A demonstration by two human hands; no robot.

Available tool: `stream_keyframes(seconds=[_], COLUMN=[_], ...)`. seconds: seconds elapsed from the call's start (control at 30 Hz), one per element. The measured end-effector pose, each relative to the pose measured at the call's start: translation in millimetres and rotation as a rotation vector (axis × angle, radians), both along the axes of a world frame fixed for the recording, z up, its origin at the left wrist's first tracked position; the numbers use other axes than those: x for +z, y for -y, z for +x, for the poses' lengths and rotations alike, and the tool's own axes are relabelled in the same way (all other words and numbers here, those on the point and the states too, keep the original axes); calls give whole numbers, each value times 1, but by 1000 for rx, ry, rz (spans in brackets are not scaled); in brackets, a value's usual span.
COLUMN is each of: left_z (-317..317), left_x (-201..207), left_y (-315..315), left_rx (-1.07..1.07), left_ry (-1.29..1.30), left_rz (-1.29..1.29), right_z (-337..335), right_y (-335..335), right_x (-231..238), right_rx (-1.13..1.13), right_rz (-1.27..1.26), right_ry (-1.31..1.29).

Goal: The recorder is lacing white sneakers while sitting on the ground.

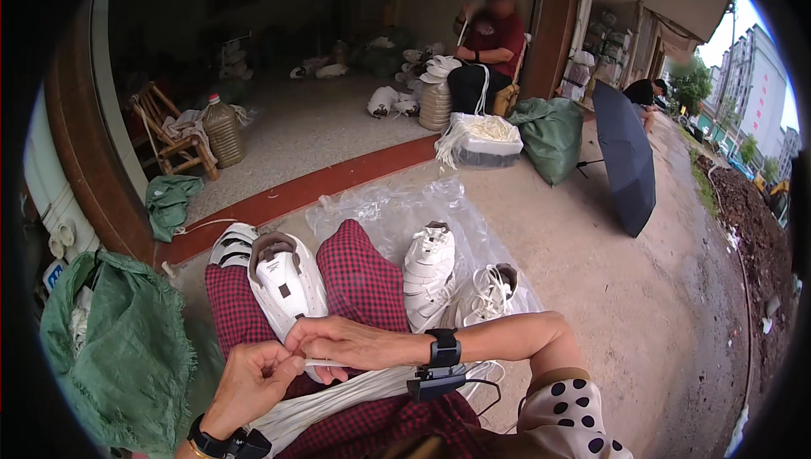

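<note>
A white lace (319, 363) runs between my two hands above my lap. My left hand (258, 379) pinches one part of it between thumb and fingertips. My right hand (346, 343) has its fingers closed on it close by, over the toe end of a white sneaker (287, 282). This sneaker lies on my red-and-black checked lap, its brown-lined opening pointing away from me and no lacing visible on its tongue. Another white shoe (232, 244) sits partly behind it. Below my hands, a bundle of white laces (355, 389) stretches across my lap.
Laced white sneakers (429, 269) stand on clear plastic sheeting (380, 206) ahead. A green sack (118, 358) is at my left. Farther off are a tub of laces (490, 140), another green sack (549, 138), an open dark umbrella (625, 159) and a seated person (498, 45).
</note>
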State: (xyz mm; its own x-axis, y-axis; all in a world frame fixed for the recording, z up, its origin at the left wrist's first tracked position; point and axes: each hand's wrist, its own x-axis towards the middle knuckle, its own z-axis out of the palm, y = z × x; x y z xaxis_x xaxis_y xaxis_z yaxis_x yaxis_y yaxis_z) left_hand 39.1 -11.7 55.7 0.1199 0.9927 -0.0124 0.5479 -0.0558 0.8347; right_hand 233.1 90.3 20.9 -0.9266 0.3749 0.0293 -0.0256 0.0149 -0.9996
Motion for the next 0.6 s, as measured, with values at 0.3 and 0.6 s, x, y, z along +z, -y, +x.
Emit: stream_keyframes(seconds=[0.3, 0.6], left_z=[-6, -33], left_x=[-7, -56], left_y=[-15, -62], left_rx=[-14, 80], left_ry=[74, 282], left_rz=[-31, 64], right_z=[1, -3], right_y=[-17, -55], right_x=[-14, -34], right_rx=[-25, -282], right_rz=[243, 475], right_ry=[-52, -61])
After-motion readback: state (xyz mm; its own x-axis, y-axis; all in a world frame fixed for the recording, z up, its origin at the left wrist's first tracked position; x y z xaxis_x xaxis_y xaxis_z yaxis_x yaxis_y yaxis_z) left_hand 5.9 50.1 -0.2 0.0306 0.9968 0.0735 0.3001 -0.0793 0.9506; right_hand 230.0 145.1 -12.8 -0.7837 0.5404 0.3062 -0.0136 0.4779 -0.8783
